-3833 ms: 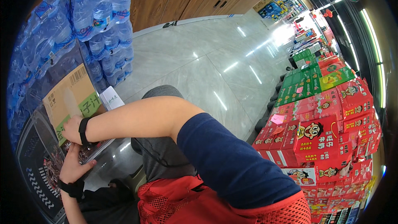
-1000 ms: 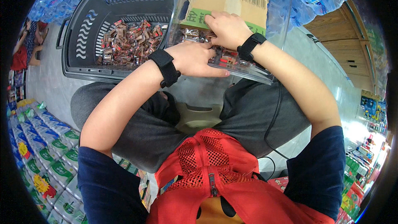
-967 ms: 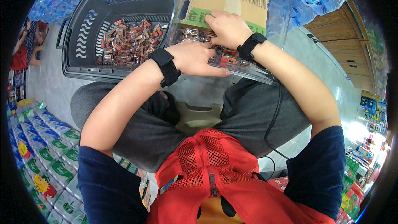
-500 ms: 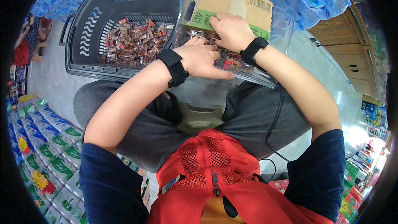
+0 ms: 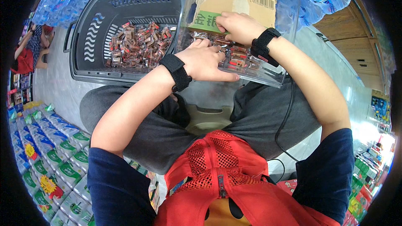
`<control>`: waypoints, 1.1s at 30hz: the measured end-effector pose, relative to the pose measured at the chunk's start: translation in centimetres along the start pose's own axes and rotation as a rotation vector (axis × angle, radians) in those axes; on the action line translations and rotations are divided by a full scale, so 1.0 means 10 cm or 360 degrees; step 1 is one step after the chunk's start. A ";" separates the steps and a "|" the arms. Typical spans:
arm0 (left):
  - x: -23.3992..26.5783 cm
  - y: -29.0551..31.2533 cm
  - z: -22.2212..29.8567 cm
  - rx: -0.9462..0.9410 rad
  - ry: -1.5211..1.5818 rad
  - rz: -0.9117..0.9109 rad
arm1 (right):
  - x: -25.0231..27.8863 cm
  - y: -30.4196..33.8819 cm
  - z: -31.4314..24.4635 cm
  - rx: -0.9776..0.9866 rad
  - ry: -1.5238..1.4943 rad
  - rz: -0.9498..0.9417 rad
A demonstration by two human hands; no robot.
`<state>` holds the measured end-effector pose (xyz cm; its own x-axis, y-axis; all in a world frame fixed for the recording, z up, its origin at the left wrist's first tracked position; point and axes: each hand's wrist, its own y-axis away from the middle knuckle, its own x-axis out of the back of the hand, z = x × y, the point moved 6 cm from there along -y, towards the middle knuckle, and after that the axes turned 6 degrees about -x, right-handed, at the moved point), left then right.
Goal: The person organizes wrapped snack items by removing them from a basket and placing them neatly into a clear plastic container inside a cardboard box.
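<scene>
Up near the top middle of the view, both hands are inside or over a clear plastic bin (image 5: pixel 274 80), right next to a dark grey basket (image 5: pixel 104 74). Left hand (image 5: pixel 204 62) is palm down and pretty loose: fingers a bit apart, thumb stuck way out toward the bin's front edge, fingertips reaching in over the small wrapped pieces (image 5: pixel 239 57) at the bottom. Looks like it's touching a few, but I don't see anything actually pinched. Right hand (image 5: pixel 239 28) is more curled, knuckles up, lying against the green strip of a tan cardboard panel (image 5: pixel 209 2) that fills the back part of the bin. Its fingertips and thumb are mostly tucked out of sight, so honestly can't tell if it's got hold of the cardboard, a piece, or nothing. Another heap of wrapped pieces (image 5: pixel 140 47) sits in the basket, left of the bin, spread over the bottom toward the near right corner. Some of the bin's pieces are covered by the hands and the panel, and the clear walls throw glare, so no chance of counting them. Basket's far edge gets cut off up top, the blue-tinted bottles (image 5: pixel 320 0) behind run out of frame, and someone (image 5: pixel 27 56) at the far left is too small and warped to make out.
</scene>
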<state>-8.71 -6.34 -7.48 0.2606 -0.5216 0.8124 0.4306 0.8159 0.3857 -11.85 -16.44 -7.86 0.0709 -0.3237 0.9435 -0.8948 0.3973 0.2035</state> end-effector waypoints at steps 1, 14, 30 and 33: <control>0.00 0.00 0.00 -0.0003 -0.0002 -0.0005 | 0.00 0.00 0.00 -0.0006 0.0020 0.0009; -0.02 -0.02 0.00 -0.0090 0.0062 0.0066 | -0.06 -0.03 0.03 -0.0148 0.0016 0.0086; -0.01 -0.03 0.00 -0.0154 0.0028 0.0146 | -0.07 0.01 -0.03 -0.0304 0.0010 0.0411; -0.02 -0.04 0.00 -0.0176 0.0020 0.0177 | -0.06 0.04 -0.05 -0.0345 0.0064 0.0465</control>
<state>-8.95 -6.53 -7.81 0.3224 -0.4332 0.8417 0.4908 0.8368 0.2427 -12.07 -15.68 -8.21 -0.1525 -0.1373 0.9787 -0.7662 0.6419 -0.0294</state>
